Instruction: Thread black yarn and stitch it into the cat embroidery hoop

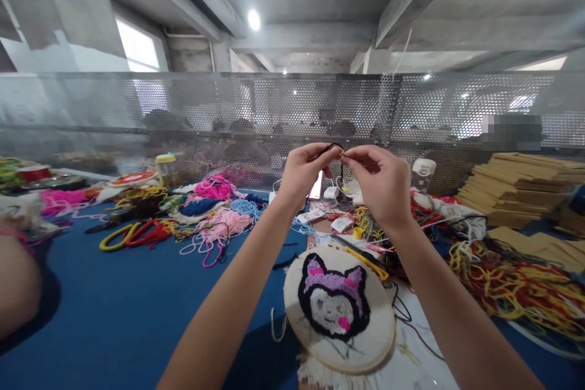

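Note:
Both my hands are raised in front of me, fingertips close together. My left hand point(307, 167) pinches a strand of black yarn point(336, 146) that loops over its fingers. Opposite it, my right hand point(381, 180) has thumb and forefinger closed at the same yarn, and a short end hangs down between the hands. Below them lies an embroidery hoop point(292, 323) with cream cloth. A tufted cartoon figure point(333, 295) in black, purple, grey and pink covers its middle. Whether a needle is at my fingertips is too small to tell.
Red-handled scissors point(148, 233) and yellow-handled scissors point(117, 237) lie left on the blue tabletop point(137, 304), near pink yarn point(223, 222). Tangled yellow and red yarn point(516, 283) and stacked brown cardboard point(516, 189) are right. A perforated metal screen point(192, 109) stands behind. Another person's limb point(18, 280) shows far left.

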A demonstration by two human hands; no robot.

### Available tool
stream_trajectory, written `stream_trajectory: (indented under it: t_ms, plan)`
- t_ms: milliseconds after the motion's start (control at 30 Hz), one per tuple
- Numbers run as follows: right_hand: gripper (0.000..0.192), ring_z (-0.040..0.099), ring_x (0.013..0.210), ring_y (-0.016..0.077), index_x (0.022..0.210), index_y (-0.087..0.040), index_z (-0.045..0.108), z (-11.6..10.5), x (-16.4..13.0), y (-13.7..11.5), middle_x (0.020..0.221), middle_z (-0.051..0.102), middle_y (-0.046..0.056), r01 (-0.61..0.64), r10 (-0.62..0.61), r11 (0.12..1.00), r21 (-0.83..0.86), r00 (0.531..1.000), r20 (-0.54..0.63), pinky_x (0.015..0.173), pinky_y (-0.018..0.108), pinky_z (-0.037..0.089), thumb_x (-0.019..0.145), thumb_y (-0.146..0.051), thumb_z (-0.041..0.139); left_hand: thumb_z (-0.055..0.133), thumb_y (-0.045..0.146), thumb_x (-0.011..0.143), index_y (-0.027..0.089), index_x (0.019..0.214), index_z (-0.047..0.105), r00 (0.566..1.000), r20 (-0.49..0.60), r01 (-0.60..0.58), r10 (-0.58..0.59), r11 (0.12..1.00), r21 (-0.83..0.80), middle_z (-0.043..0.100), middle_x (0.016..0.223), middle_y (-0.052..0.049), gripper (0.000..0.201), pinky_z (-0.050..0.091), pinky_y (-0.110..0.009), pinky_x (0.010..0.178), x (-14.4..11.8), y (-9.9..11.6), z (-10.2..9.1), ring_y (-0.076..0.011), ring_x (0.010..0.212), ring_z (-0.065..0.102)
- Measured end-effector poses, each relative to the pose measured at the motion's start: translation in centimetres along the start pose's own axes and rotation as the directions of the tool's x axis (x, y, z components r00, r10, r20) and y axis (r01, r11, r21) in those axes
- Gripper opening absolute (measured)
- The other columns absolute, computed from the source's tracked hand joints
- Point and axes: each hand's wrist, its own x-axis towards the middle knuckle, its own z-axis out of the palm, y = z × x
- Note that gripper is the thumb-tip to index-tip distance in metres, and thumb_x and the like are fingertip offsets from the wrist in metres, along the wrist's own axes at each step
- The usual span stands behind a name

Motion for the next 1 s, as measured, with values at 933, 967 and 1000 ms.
stream_trajectory:
  t_ms: [933,967,1000]
  plan:
    - [0.006,0.057,0.069,0.0133,0.078,-0.018,0.064,-0.10,0.05,0.49,0.077,0.064,0.002,0.124,-0.123,0.992,-0.022,0.992,0.036,0.063,0.026,0.045,0.079,-0.019,0.058,0.061,0.032,0.076,0.016,0.074,0.066,0.994,0.101,0.042,-0.042,0.999,0.006,0.051,0.051,0.002,0.016,0.016,-0.020,0.038,-0.11,0.46,-0.49,-0.0022,0.039,0.034]
    - [0.006,0.057,0.068,0.0132,0.078,-0.018,0.064,-0.13,0.05,0.50,0.077,0.064,0.002,0.126,-0.126,0.992,-0.025,0.992,0.033,0.063,0.026,0.045,0.080,-0.019,0.058,0.061,0.032,0.076,0.016,0.075,0.066,0.994,0.098,0.039,-0.039,0.999,0.007,0.052,0.052,0.002,0.017,0.017,-0.020,0.038,-0.11,0.49,-0.46,-0.0024,0.040,0.036]
    - [0.007,0.057,0.068,0.0131,0.078,-0.018,0.063,-0.14,0.04,0.50,0.077,0.064,0.002,0.125,-0.124,0.992,-0.026,0.992,0.027,0.062,0.026,0.045,0.080,-0.020,0.057,0.061,0.032,0.076,0.016,0.075,0.066,0.995,0.092,0.033,-0.033,0.999,0.007,0.054,0.053,0.001,0.017,0.018,-0.020,0.037,-0.11,0.51,-0.43,-0.0026,0.041,0.038]
